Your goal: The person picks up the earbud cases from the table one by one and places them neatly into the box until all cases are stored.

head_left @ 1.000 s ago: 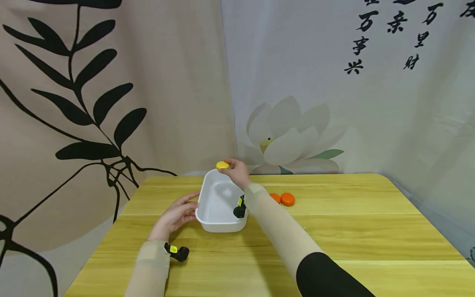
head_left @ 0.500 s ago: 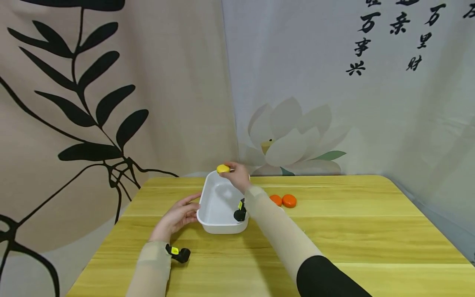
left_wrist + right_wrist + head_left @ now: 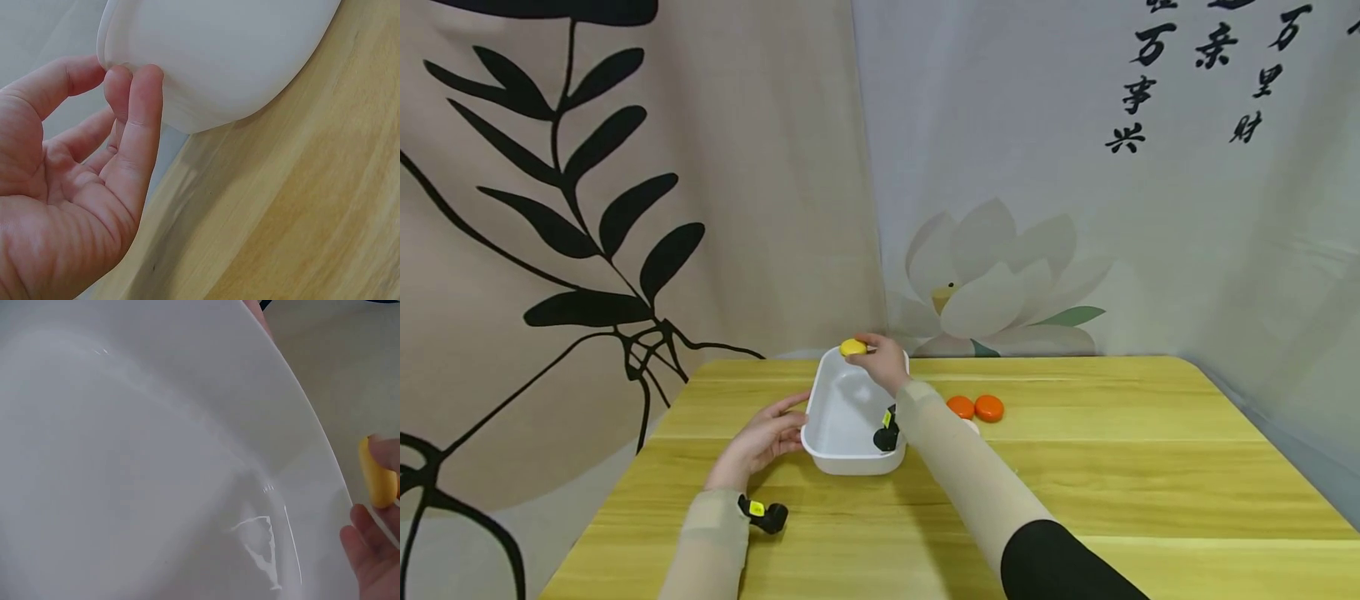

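A white, deep rectangular container (image 3: 848, 467) with rounded corners stands on the wooden table. At its left side is my left hand (image 3: 766, 437), fingertips touching the outer wall just below the rim; the left wrist view shows these fingers (image 3: 147, 94) gently bent against the wall. My right hand (image 3: 883, 362) pinches a small yellow rounded piece (image 3: 852, 347) between thumb and fingers, right at the container's far rim. In the right wrist view the yellow piece (image 3: 378, 472) shows edge-on, outside the wall's edge. The container's visible inside floor is bare.
Two orange rounded pieces (image 3: 989, 408) lie on the table (image 3: 1112, 467) right of the container. A small white piece (image 3: 972, 426) shows beside them, partly hidden by the right sleeve (image 3: 955, 450). Behind the table's far edge hangs a printed curtain (image 3: 775, 208).
The head view has shifted slightly. My right hand has lowered the yellow piece a little toward the far rim. More of the white piece shows beside the sleeve. My left hand stays on the container.
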A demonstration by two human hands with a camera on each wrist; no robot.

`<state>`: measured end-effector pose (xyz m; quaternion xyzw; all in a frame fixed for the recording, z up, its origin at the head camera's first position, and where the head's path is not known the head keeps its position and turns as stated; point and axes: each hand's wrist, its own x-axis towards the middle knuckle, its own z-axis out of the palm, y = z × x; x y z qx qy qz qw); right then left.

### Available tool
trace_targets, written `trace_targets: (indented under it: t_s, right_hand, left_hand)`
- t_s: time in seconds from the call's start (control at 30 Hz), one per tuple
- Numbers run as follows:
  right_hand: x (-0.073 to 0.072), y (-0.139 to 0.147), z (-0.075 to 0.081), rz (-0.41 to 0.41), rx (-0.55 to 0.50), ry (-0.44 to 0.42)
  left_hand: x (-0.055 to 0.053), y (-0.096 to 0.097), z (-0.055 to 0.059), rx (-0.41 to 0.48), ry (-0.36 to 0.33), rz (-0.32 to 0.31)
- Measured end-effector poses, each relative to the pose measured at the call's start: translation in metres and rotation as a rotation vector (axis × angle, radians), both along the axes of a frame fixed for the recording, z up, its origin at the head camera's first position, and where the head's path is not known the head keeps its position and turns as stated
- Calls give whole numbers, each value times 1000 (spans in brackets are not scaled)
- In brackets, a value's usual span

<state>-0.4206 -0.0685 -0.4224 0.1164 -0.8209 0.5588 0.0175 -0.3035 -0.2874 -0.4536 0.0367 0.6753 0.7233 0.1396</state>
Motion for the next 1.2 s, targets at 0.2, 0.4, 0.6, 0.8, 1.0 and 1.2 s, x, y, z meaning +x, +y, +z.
trace_targets:
  t_s: [0.2,0.4,0.6,0.8,1.0,1.2]
  right_hand:
    - [-3,-1,-5,21,-8,-32]
    - [-6,1,-3,13,2,-36]
    - [-8,1,-3,-7,3,17]
    - [-7,-1,-5,9,11,6]
    - [-7,-3,-10,46,79,-26]
    - [-9,-5,-15,92,152,-6]
  left_hand:
    - [0,-1,-1,4,1,-4]
    - [-2,0,-3,1,0,7]
    - [-3,1,-1,-16,-5,21]
    - [-3,0,-1,-20,-1,12]
    - [-2,0,-1,-11,-11,21]
    - [-3,-1,-1,-16,-21,33]
